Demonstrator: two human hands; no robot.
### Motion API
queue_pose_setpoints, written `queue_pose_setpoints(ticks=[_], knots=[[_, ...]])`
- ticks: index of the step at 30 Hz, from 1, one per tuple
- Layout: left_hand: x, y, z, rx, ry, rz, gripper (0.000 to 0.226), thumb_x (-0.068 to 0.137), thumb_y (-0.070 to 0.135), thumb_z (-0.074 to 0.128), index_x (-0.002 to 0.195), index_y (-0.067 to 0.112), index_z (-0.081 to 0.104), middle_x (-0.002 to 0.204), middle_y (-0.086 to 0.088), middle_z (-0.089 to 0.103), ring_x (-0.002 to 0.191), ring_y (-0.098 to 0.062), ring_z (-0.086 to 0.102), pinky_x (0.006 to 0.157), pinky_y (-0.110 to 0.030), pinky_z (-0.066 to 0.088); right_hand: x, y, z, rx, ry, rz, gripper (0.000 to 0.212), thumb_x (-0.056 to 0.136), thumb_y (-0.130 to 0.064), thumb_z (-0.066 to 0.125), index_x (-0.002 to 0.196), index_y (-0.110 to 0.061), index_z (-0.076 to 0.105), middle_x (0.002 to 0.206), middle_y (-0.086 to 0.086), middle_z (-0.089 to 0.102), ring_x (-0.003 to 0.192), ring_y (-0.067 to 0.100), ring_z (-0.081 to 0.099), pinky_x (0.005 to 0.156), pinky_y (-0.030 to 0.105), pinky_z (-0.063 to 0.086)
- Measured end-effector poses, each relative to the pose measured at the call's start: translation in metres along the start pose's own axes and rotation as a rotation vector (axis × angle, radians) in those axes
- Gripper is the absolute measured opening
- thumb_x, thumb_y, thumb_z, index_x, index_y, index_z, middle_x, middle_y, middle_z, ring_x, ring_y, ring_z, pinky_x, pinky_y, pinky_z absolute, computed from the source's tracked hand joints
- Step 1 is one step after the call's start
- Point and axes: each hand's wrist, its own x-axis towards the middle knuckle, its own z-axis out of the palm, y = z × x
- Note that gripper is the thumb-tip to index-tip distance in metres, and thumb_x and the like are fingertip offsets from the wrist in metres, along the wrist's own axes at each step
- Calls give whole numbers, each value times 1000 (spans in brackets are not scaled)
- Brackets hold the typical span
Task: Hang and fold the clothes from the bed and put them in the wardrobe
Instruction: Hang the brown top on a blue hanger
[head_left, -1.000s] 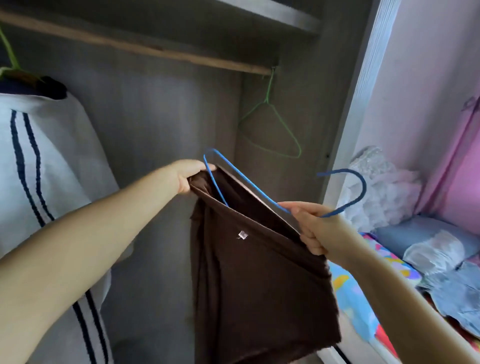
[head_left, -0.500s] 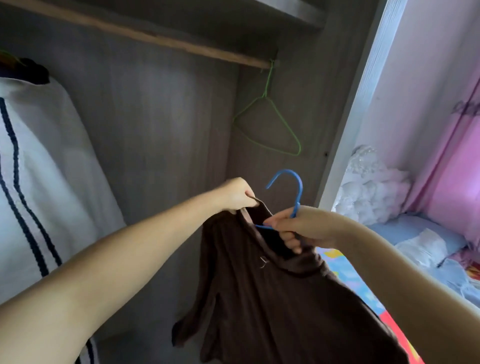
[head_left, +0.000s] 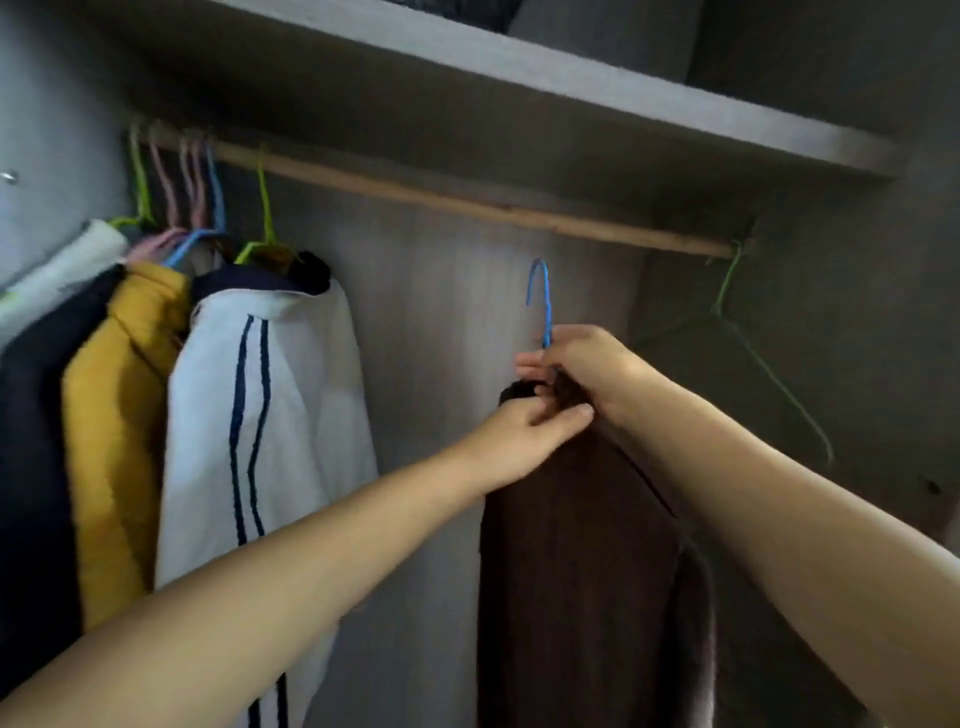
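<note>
- As both forearms reach up and forward from the bottom of the head view, they meet at the neck of a brown garment (head_left: 587, 571) inside the wardrobe.
- The left hand (head_left: 524, 431) comes in from the lower left; its fingers curl onto the brown collar, pinching or tugging the cloth just under the hanger's neck. It is a little blurred, so the exact grip is hard to read.
- The right hand (head_left: 582, 369) sits just above and touching it, fingers closed round the stem of a blue wire hanger (head_left: 543, 301), carrying the weight.
- The garment hangs straight down from the two hands, its long axis vertical, running off the bottom edge.
- The hanger's hook stands upright above the right hand, its curved tip just short of the rail and not yet over it.
- The wooden rail (head_left: 467, 202) runs left to right directly above the hook, sloping down to the right in this view. My reading is that the coming move turns on this gap: the hook must rise and drop over the rail, and the right hand is the nearer one for it.
- Along the rail to the left hang a white top with dark stripes (head_left: 270, 415), a yellow garment (head_left: 109, 405) and darker clothes.
- Far right, an empty green wire hanger (head_left: 769, 364) hangs from the rail's end.
- Above everything, a grey shelf (head_left: 519, 88) spans the wardrobe.
</note>
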Motion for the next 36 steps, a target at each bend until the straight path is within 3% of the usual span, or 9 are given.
queue_pose_setpoints(ticks=[3,8,10,14,16,21,26,31,36], knots=[[6,13,-39,-34,158,-12,63,87,46,60,141,21,41,137,7,51,128,-8,46,106,-25,34,40,-34,45,-123,-82,-157,16,90,1,57,93,-14,52,110,19,68,96,25,65,80,32,50],[23,25,-123,77,472,-112,37,86,8,52,120,23,48,111,-7,60,90,-16,58,71,-28,45,84,-82,109,-283,-170,-425,24,94,-6,51,118,-3,51,122,16,62,114,29,58,102,44,44],[31,21,-154,188,589,-122,37,87,4,48,121,16,49,118,-9,57,98,-20,56,76,-31,48,99,-99,132,-353,-183,-474,29,95,-9,49,123,0,49,120,18,61,111,30,58,99,44,45],[53,11,-205,502,722,-231,52,88,3,47,139,5,37,139,-15,42,128,-30,42,104,-38,40,129,-117,177,-514,-222,-470,20,98,-24,48,83,-11,51,76,5,53,67,15,50,56,26,37],[56,3,-219,754,759,-294,51,88,6,48,138,4,38,139,-13,42,132,-28,38,111,-38,32,142,-115,196,-580,-264,-453,24,100,-24,44,101,-3,56,93,13,59,84,25,57,65,26,37],[48,-37,-225,1341,597,-307,67,86,14,52,147,5,24,154,-7,25,145,-21,14,120,-41,2,166,-72,216,-673,-302,-379,38,100,-13,41,135,2,45,135,22,52,122,33,51,103,38,41],[39,-38,-220,1659,541,-357,58,98,10,32,149,-3,9,158,-18,9,147,-30,0,116,-55,-5,175,-32,192,-815,-391,-460,73,96,-6,43,154,-17,-1,158,15,18,142,29,27,117,39,21],[56,-17,-162,1739,300,-229,60,98,23,37,151,6,14,158,-18,6,146,-31,-5,107,-64,-14,160,-15,139,-929,-242,-463,61,98,-24,44,152,-22,15,151,11,35,135,29,39,110,51,32],[85,6,-54,1579,90,-18,47,89,20,55,134,11,47,136,-8,46,131,-26,35,113,-60,-2,95,22,21,-1023,-9,-290,47,94,-14,50,139,-7,41,135,18,52,125,31,49,98,34,41]])
